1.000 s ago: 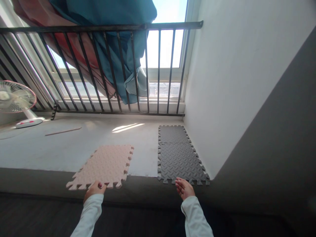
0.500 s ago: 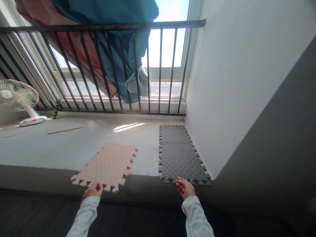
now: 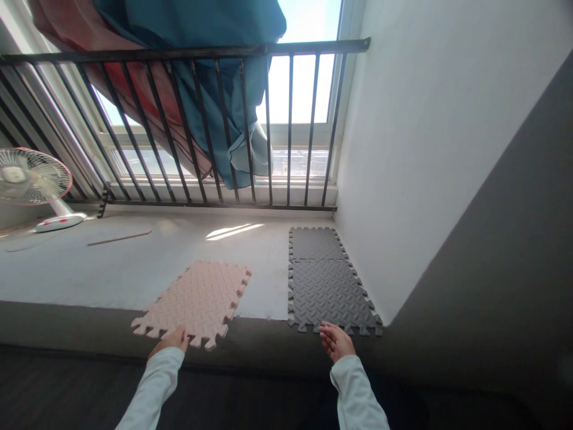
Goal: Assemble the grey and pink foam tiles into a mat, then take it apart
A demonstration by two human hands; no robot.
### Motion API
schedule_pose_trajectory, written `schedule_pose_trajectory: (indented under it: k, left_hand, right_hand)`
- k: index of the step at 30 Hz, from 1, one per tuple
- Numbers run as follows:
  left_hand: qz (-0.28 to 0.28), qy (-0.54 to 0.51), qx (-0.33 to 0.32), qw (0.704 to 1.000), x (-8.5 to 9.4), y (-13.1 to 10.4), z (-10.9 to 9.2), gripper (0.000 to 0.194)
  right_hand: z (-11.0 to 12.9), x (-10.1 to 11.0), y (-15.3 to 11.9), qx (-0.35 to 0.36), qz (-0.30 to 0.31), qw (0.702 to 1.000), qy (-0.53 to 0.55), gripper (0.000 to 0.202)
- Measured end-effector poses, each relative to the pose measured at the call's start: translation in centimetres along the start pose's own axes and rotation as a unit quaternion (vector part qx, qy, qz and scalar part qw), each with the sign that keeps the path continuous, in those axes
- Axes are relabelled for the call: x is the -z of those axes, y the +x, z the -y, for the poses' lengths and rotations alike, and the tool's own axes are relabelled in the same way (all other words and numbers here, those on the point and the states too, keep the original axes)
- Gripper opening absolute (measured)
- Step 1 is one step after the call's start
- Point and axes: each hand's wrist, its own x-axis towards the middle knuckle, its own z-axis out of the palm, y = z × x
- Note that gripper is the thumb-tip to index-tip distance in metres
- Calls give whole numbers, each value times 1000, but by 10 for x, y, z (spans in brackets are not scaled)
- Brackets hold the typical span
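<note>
A pink foam mat tile (image 3: 197, 298) with toothed edges lies tilted over the left part of the pale ledge, its near edge reaching past the ledge's front. My left hand (image 3: 172, 341) pinches that near edge. On the right, two dark grey foam tiles (image 3: 329, 292) are joined one behind the other, flat on the ledge beside the white wall. My right hand (image 3: 335, 341) is at the front edge of the nearer grey tile, fingers slightly curled and a little apart, with nothing seen in them.
Behind the ledge (image 3: 111, 275) runs a black metal railing (image 3: 313, 46), with teal and red curtains (image 3: 219, 89) hanging behind it. A fan (image 3: 58, 209) stands at the far left. A thin stick (image 3: 119, 238) lies near it. The white wall (image 3: 403, 149) rises on the right.
The pink tile has shifted very slightly to the right. My left hand has moved a little right and its fingers are closer together. My right hand looks almost unchanged.
</note>
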Motion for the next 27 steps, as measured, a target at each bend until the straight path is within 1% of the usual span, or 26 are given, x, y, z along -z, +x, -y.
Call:
schedule_pose_trajectory:
  k: [3,6,8,10,13,16,20,24,27]
  left_hand:
    - [-12,-21,30,999,-6,4,2,17]
    - [-37,-45,46,997,-13,6,4,33]
    - [-40,-34,42,998,-17,7,5,40]
    - [-35,-12,42,998,-18,7,5,43]
    - [-16,14,33,999,-16,7,4,44]
    - [11,17,10,1000,-10,8,5,43]
    - [81,20,8,996,-6,14,8,46]
    - [77,27,13,997,-5,18,10,47]
    - [117,24,14,993,-2,19,8,48]
  right_hand:
    - [0,0,0,1,0,1000,5,26]
    - [0,0,1,1,-1,1000,8,25]
    - [0,0,0,0,-3,1000,10,26]
    - [0,0,0,0,-3,1000,10,26]
    - [0,0,-1,1,-2,1000,8,27]
    - [0,-1,-1,2,-1,1000,7,27]
    - [-1,-2,-1,4,1,1000,6,27]
    - [-1,-2,-1,8,4,1000,-3,27]
    - [-2,-3,-1,15,3,1000,-16,27]
